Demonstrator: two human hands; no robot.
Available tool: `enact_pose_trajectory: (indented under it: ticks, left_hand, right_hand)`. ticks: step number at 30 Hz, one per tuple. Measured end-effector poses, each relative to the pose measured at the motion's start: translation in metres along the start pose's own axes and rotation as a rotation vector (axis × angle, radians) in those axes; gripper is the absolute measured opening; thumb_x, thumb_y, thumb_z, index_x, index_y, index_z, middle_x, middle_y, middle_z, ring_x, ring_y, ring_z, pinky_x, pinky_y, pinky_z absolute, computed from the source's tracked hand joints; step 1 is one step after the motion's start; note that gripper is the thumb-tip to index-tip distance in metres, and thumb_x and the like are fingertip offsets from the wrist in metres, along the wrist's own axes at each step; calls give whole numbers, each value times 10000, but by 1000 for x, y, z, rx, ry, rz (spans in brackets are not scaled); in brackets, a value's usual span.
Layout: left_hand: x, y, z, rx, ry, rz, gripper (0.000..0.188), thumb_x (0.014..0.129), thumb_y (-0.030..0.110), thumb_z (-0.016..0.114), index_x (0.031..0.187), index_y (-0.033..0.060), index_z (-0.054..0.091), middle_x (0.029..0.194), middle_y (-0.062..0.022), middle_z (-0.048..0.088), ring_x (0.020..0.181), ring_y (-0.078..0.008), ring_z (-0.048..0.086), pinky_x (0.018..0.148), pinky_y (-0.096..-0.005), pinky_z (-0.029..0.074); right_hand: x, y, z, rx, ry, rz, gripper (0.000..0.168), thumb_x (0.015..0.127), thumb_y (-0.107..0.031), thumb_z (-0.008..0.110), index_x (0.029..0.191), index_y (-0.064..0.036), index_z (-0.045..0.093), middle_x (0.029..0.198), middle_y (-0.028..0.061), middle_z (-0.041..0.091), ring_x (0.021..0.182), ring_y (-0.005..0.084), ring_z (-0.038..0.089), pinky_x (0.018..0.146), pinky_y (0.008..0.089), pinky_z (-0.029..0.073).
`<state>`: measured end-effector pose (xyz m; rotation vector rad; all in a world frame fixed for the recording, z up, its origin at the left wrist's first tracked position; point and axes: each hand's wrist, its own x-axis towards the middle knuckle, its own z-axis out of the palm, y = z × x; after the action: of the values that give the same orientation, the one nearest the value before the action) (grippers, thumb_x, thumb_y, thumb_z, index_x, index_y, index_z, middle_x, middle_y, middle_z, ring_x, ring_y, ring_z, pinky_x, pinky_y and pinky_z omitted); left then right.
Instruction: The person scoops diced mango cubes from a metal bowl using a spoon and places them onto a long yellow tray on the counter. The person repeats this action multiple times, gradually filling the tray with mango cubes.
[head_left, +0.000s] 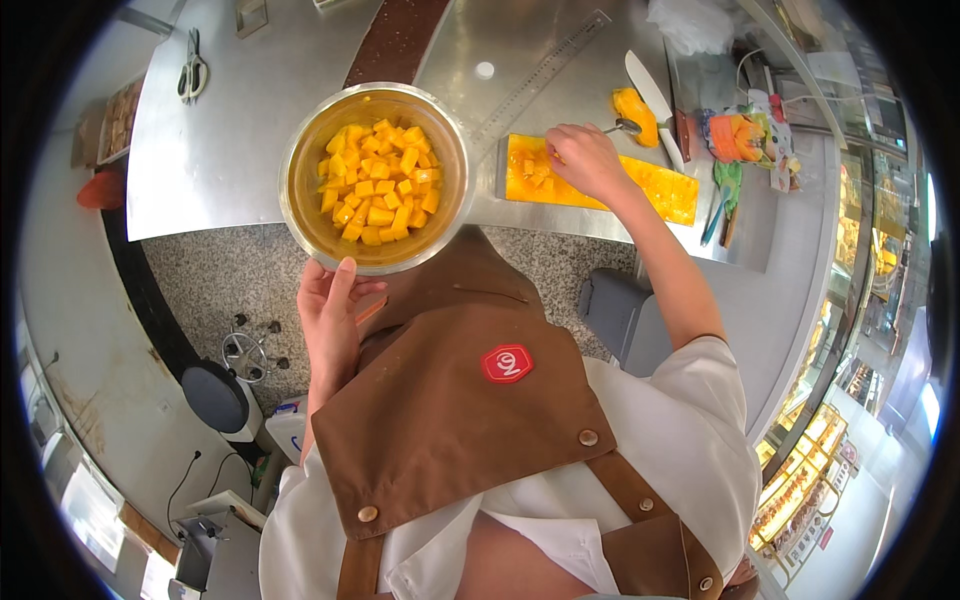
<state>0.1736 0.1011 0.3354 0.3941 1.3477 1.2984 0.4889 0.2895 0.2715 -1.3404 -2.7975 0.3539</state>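
My left hand grips the near rim of a steel mixing bowl, thumb on top. Diced mango fills the bottom of this bowl. Over a long rectangular slab with a glossy yellow top is my right hand, its fingers bent down and their tips partly hidden. Several mango cubes sit on the slab's left end beside those fingertips. A metal spoon emerges from behind the right hand; whether the hand holds it is unclear. Its end overlaps a larger mango piece.
On the steel table are a white-handled knife, a clear ruler, a small white cap and scissors. Bags and utensils crowd the right end. Below stand a grey bin and a round stool.
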Motion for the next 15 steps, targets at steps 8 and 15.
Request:
enact_pose_trajectory:
  ticks: [8, 15]
  left_hand:
    - [-2, 3, 1, 14, 1, -20, 186, 933, 110, 545, 1076, -9, 555, 909, -89, 646, 760, -157, 640, 674, -279, 541]
    - [0, 1, -1, 16, -9, 0, 164, 934, 109, 542, 1047, -11, 552, 909, -91, 644, 760, -159, 637, 682, -288, 543]
  right_hand:
    - [-2, 0, -1, -3, -32, 31, 43, 705, -47, 581, 743, -45, 562, 784, 98, 615, 817, 275, 611, 750, 385, 443]
    - [-7, 3, -8, 152, -72, 143, 77, 735, -36, 602, 809, -40, 581, 835, 87, 639, 809, 267, 621, 785, 365, 454]
